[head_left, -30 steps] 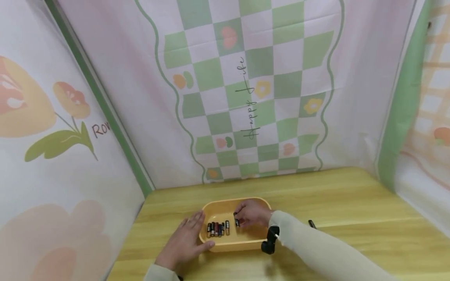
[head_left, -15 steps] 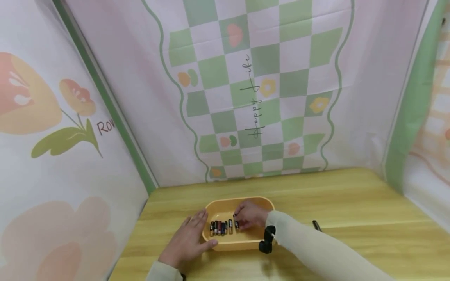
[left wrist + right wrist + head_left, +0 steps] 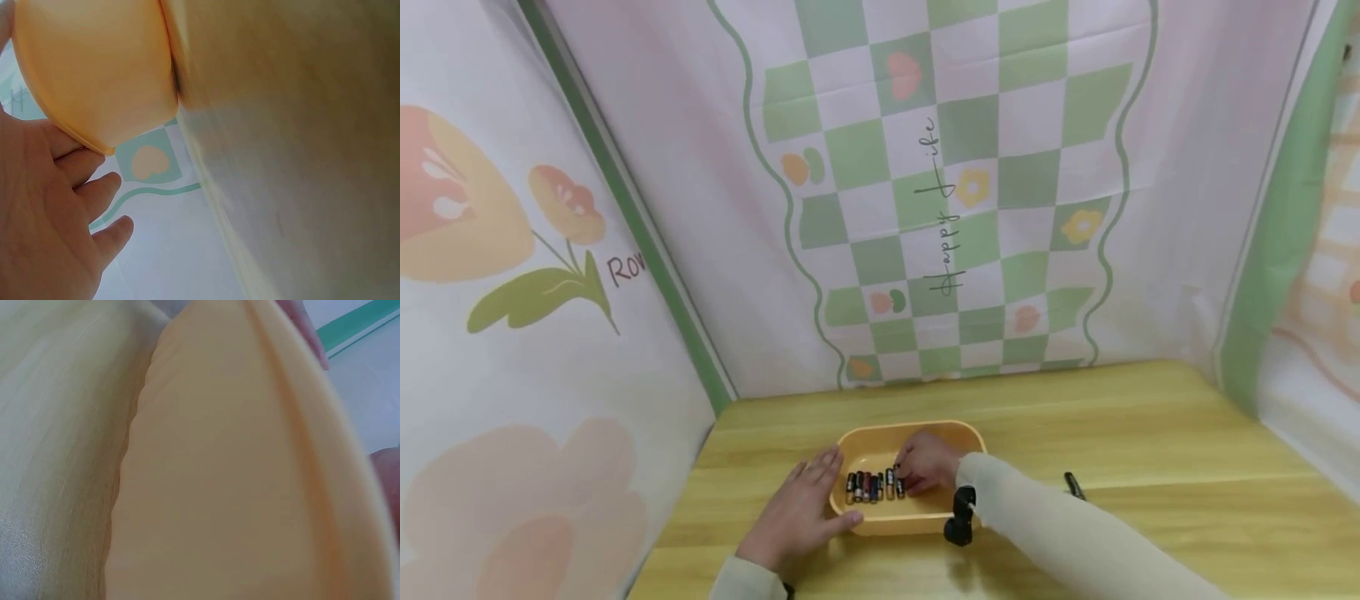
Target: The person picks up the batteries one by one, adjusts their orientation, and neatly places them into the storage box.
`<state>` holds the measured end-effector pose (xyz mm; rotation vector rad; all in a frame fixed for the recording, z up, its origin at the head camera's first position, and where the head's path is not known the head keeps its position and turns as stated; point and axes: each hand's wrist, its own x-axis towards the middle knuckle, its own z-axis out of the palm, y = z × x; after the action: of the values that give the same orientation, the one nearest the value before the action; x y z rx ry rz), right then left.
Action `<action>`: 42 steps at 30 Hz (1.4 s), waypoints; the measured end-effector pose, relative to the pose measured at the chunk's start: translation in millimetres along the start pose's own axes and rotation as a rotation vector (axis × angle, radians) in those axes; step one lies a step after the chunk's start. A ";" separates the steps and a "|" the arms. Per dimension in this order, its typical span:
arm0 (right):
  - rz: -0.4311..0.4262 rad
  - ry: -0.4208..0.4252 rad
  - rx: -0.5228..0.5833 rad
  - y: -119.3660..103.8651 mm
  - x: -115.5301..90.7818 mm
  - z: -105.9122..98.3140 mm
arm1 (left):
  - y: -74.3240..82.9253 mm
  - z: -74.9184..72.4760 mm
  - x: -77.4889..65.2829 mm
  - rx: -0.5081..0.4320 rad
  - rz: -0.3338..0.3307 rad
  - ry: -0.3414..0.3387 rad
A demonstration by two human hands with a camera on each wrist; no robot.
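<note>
A yellow-orange tray [image 3: 910,525] with raised sides holds several small cylindrical batteries [image 3: 867,487], lined up side by side in its left half. Inside it, my right hand [image 3: 931,461] pinches another battery [image 3: 901,488] by the right end of that row, fingers partly covering it. My left hand [image 3: 797,512] lies along the left side, with its fingers extended at the rim and its thumb at the near left corner. The left wrist view shows the left fingers [image 3: 100,194] loosely spread, the upper ones touching the tray rim. The tray wall [image 3: 206,456] blocks the right wrist view of the batteries.
A small dark stick-shaped object [image 3: 1074,485] lies on the wooden table [image 3: 1150,433] to the right, beyond the right sleeve [image 3: 1060,525]. Printed cloth walls [image 3: 925,208] stand behind the table and at both sides.
My right hand has shifted slightly left and down with the battery, bringing it close to the row's right end. The left hand keeps its place at the tray; the head view has shifted a little.
</note>
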<state>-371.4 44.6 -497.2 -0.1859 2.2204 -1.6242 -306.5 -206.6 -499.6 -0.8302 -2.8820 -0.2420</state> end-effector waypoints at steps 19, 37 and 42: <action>-0.011 0.071 -0.163 -7.3 -1.5 10.4 | -0.5 0.8 0.1 0.001 0.009 0.008; -0.017 0.051 -0.165 -6.6 -3.3 8.3 | 0.2 3.1 0.3 0.009 0.008 0.009; -0.015 0.016 -0.174 -8.2 -5.4 3.9 | 0.1 3.1 0.4 -0.005 0.006 0.012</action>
<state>-365.9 40.2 -489.3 -0.2369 2.3777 -1.4442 -307.0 -205.7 -502.6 -0.8357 -2.8683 -0.2526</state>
